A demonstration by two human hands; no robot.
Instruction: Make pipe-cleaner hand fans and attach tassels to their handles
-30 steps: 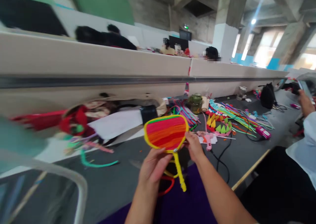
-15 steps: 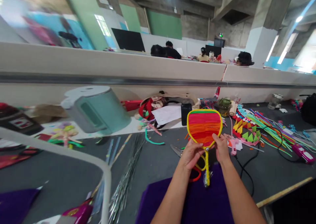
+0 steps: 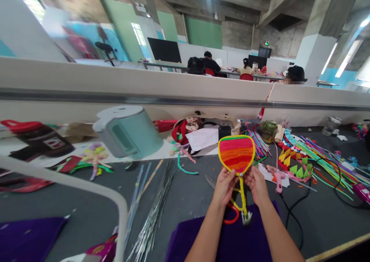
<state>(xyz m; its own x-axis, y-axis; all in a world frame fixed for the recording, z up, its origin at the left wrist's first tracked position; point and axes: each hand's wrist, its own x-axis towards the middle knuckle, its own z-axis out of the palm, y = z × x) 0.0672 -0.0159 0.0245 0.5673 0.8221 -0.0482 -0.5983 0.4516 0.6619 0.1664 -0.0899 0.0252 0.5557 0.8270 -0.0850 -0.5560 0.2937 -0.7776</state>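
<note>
A small hand fan (image 3: 237,154) stands upright in front of me, its panel in red and orange bands with a thin green strip on top. Fuzzy yellow trim edges it, and its yellow wrapped handle (image 3: 243,194) ends in a pale tuft. My left hand (image 3: 225,185) pinches the lower left rim, thumb in front. At the lower right rim is my right hand (image 3: 258,183), fingers curled against the fan; its exact contact is hard to see. Behind the handle lie scissors (image 3: 232,215) with red and yellow grips. Purple cloth (image 3: 190,239) lies under my forearms.
A pale teal kettle-like container (image 3: 130,133) leans at the back left near a dark bottle (image 3: 43,138). Silvery strands (image 3: 157,204) lie left of my arms. To the right are a pink glue gun (image 3: 279,181), its black cable and colourful pipe cleaners (image 3: 323,154). People sit beyond the partition (image 3: 173,83).
The view has swung left, so the table things sit further right. The fan has turned slightly and lowered. My right thumb has slid off the panel's face toward the rim.
</note>
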